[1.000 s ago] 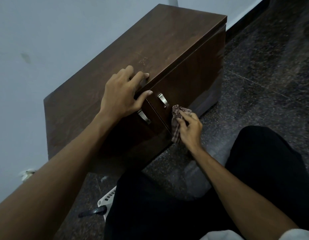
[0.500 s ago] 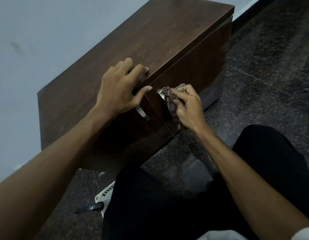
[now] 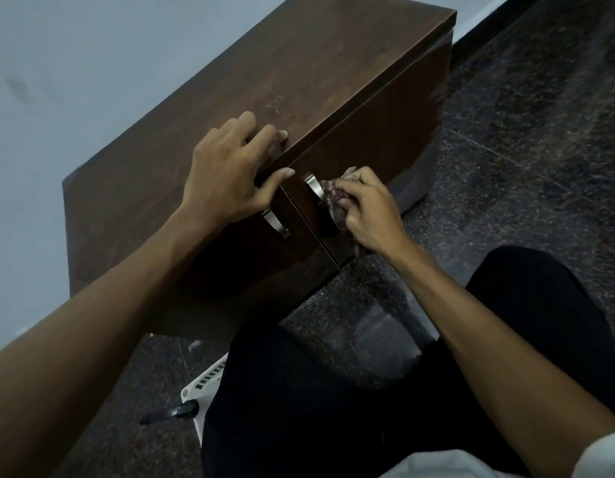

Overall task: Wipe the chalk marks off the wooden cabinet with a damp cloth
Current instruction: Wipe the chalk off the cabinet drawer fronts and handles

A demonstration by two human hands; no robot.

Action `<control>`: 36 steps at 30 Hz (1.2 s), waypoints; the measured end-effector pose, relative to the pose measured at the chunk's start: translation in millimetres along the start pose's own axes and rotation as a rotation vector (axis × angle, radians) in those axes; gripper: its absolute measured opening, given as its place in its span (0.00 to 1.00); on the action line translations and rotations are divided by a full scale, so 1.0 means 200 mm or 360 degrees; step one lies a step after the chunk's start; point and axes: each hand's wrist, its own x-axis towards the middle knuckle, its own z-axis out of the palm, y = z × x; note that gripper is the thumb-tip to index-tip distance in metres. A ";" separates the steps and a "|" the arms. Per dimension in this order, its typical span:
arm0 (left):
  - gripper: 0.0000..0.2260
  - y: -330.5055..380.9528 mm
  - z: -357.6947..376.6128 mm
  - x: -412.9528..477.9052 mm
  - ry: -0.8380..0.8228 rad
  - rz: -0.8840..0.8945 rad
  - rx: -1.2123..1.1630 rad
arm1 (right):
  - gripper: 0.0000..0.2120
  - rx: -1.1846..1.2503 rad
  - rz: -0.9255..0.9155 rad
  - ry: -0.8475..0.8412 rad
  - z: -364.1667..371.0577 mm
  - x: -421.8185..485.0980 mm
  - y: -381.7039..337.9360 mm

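Right hand [image 3: 368, 215] fingers clenched round cloth [image 3: 333, 198], pressed on cabinet [image 3: 299, 81] door; left hand [image 3: 226, 177] flat, released.

Dim, flat indoor light with a bluish cast. The dark brown wooden cabinet [image 3: 299, 108] shows a soft sheen at 2 o'clock; the speckled dark stone floor [image 3: 523, 139] smears toward the 3 o'clock edge. Straight lines bow near the borders.

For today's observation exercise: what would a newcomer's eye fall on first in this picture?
The dark wooden cabinet against the pale wall fills the middle. The left hand rests on its top front edge, while the right hand presses a bunched cloth against the door beside a metal handle.
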 end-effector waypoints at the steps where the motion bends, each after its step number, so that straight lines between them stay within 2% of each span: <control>1: 0.21 0.00 0.00 0.00 -0.0004 0.0003 0.0007 | 0.15 -0.0110 -0.0019 0.0018 0.01 -0.01 0.01; 4: 0.21 0.01 -0.01 0.00 -0.0012 0.0012 0.0025 | 0.16 -0.0117 0.0037 0.0217 0.07 -0.09 0.04; 10: 0.22 0.01 0.00 -0.01 -0.0042 0.0001 0.0028 | 0.15 0.0406 0.0668 0.0306 0.33 -0.34 -0.09; 14: 0.22 0.01 0.00 0.00 -0.0047 0.0003 0.0030 | 0.17 0.0704 0.0597 0.0548 0.42 -0.35 -0.28; 19: 0.21 0.01 -0.01 -0.01 -0.0034 0.0006 0.0036 | 0.16 0.0915 0.0650 0.0841 0.37 -0.24 -0.39; 23: 0.21 0.01 0.00 -0.01 -0.0021 0.0014 0.0023 | 0.18 0.0826 0.0561 0.0778 0.39 -0.21 -0.41; 28: 0.21 0.01 0.00 0.00 -0.0007 0.0013 0.0024 | 0.20 0.0611 0.0508 0.0675 0.45 -0.30 -0.27; 32: 0.21 0.01 0.00 -0.01 -0.0006 0.0006 0.0011 | 0.20 0.0717 0.0568 0.0728 0.45 -0.25 -0.34; 36: 0.21 0.01 0.01 -0.01 -0.0002 0.0000 0.0010 | 0.19 0.0650 0.0374 0.0728 0.43 -0.22 -0.34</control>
